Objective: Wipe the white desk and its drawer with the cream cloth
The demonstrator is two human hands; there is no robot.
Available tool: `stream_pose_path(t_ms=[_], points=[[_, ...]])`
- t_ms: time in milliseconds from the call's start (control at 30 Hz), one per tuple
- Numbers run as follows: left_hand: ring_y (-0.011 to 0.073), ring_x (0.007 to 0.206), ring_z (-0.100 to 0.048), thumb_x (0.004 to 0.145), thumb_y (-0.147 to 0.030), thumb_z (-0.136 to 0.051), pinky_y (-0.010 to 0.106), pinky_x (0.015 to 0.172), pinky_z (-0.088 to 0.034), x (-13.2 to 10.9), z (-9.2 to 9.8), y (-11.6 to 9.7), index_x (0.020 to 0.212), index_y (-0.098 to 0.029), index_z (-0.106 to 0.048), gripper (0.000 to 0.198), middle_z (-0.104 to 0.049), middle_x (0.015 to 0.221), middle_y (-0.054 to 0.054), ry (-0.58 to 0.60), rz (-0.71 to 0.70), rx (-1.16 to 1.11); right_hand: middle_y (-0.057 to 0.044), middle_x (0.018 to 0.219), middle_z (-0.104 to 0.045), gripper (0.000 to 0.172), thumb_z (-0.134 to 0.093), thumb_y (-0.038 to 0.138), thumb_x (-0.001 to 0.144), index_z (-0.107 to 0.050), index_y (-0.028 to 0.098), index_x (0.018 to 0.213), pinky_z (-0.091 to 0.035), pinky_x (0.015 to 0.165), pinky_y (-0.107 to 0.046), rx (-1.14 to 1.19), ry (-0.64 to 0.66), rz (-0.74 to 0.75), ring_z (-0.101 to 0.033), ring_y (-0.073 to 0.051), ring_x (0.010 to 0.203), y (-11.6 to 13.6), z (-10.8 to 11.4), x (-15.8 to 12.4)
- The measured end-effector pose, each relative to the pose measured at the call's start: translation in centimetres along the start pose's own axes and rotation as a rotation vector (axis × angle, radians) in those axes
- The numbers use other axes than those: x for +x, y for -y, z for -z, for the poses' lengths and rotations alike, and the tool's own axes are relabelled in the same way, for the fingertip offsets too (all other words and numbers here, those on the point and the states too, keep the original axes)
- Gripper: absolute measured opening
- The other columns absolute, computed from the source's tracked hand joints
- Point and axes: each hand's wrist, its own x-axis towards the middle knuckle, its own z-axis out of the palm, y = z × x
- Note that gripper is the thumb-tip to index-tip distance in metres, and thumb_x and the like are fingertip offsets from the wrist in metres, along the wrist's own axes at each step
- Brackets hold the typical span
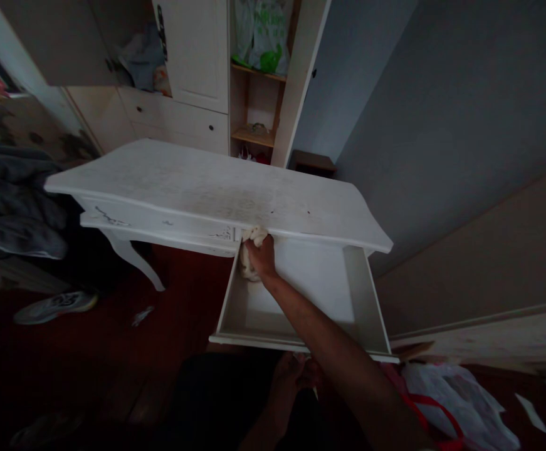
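Note:
My right hand (261, 255) is closed on a bunched cream cloth (249, 266). The cloth presses against the inner left wall of a pulled-out drawer (310, 269), near its back corner. White inside, the drawer belongs to a white table (197, 181) with curved edges. My right forearm crosses over the drawer's front board. Below that board is my left hand (294, 374), its fingers curled in dim light. Whether they touch the drawer or hold anything is hard to make out. Dark smudges mark the tabletop above the drawer.
A white cabinet (197, 56) and shelves with plastic bags (267, 37) stand behind the table. Grey clothing (14, 200) hangs at the left. A shoe (56, 307) lies on the dark red floor. Plastic bags (456, 401) sit at the lower right, beside the wall.

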Motion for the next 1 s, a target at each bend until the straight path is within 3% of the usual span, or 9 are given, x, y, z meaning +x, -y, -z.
stream_pose_path(t_ms=[133,300,433,500,600,733,833,900,1000], points=[[0.0164,0.057,-0.067,0.054,-0.057,-0.086,0.025,0.054,-0.048,0.2,0.1,0.2,0.078,-0.014,-0.061,0.055,-0.072,0.07,0.006,-0.002,0.007,-0.026,-0.004,0.098,-0.069,0.027,-0.061,0.032,0.074,-0.063,0.019,0.097,-0.049,0.086,-0.031,0.053,0.111,-0.109,-0.065,-0.019,0.093,0.5,1.3,-0.7],[0.0159,0.057,-0.067,0.057,-0.055,-0.086,0.025,0.053,-0.048,0.2,0.2,0.2,0.086,-0.014,-0.064,0.055,-0.073,0.073,0.007,-0.002,0.013,-0.029,0.0,0.089,-0.071,0.028,-0.065,0.03,0.071,-0.067,0.019,0.096,-0.051,0.077,-0.031,0.011,0.561,-0.184,-0.066,-0.021,0.088,0.5,4.7,-2.9],[0.0152,0.057,-0.067,0.056,-0.056,-0.086,0.025,0.054,-0.049,-0.1,0.0,-0.1,0.086,-0.013,-0.065,0.056,-0.073,0.073,0.006,-0.013,0.025,-0.023,0.0,0.083,-0.07,0.024,-0.07,0.028,0.067,-0.069,0.018,0.088,-0.049,0.073,-0.03,-0.197,0.932,-0.133,-0.064,-0.02,0.081,1.1,7.2,-4.8],[0.0147,0.057,-0.066,0.054,-0.056,-0.087,0.025,0.054,-0.049,-0.2,-0.3,-0.3,0.084,-0.013,-0.065,0.057,-0.072,0.072,0.006,-0.025,0.03,-0.022,0.0,0.081,-0.069,0.022,-0.072,0.028,0.066,-0.068,0.018,0.086,-0.049,0.071,-0.03,-0.253,1.046,-0.093,-0.062,-0.019,0.077,1.5,8.3,-5.3],[0.0143,0.055,-0.064,0.051,-0.056,-0.088,0.025,0.052,-0.048,-0.5,-0.7,-0.6,0.082,-0.013,-0.064,0.058,-0.072,0.069,0.005,-0.043,0.015,-0.025,-0.001,0.081,-0.069,0.021,-0.069,0.029,0.07,-0.067,0.018,0.088,-0.048,0.07,-0.03,-0.252,1.002,-0.049,-0.063,-0.019,0.076,2.3,9.6,-5.0],[0.0135,0.057,-0.065,0.053,-0.047,-0.09,0.024,0.054,-0.048,-1.2,-1.2,-1.3,0.08,-0.014,-0.064,0.05,-0.072,0.071,0.004,-0.049,0.055,-0.12,-0.005,0.102,-0.07,0.035,-0.067,0.033,0.076,-0.062,0.021,0.109,-0.049,0.081,-0.035,-0.225,0.648,-0.001,-0.065,-0.022,0.091,4.1,10.0,-3.0],[0.0132,0.061,-0.066,0.056,-0.034,-0.091,0.024,0.058,-0.049,-2.0,-1.6,-2.1,0.078,-0.015,-0.064,0.04,-0.073,0.075,0.004,-0.045,0.118,-0.215,-0.007,0.117,-0.067,0.048,-0.063,0.032,0.08,-0.052,0.024,0.126,-0.048,0.091,-0.039,-0.317,0.409,0.071,-0.063,-0.024,0.104,5.7,8.7,-2.2],[0.0132,0.062,-0.066,0.057,-0.03,-0.091,0.025,0.059,-0.049,-2.3,-1.9,-2.6,0.078,-0.015,-0.065,0.037,-0.073,0.077,0.004,-0.036,0.138,-0.245,-0.008,0.122,-0.064,0.049,-0.06,0.031,0.083,-0.049,0.024,0.131,-0.047,0.093,-0.041,-0.399,0.374,0.159,-0.062,-0.025,0.108,6.7,7.4,-2.5],[0.0131,0.061,-0.065,0.058,-0.027,-0.09,0.025,0.059,-0.049,-2.6,-2.2,-3.2,0.077,-0.015,-0.065,0.034,-0.073,0.077,0.005,-0.04,0.148,-0.247,-0.01,0.127,-0.058,0.048,-0.057,0.034,0.087,-0.048,0.025,0.133,-0.049,0.091,-0.041,-0.549,0.43,0.312,-0.059,-0.026,0.108,7.8,5.7,-4.2]])
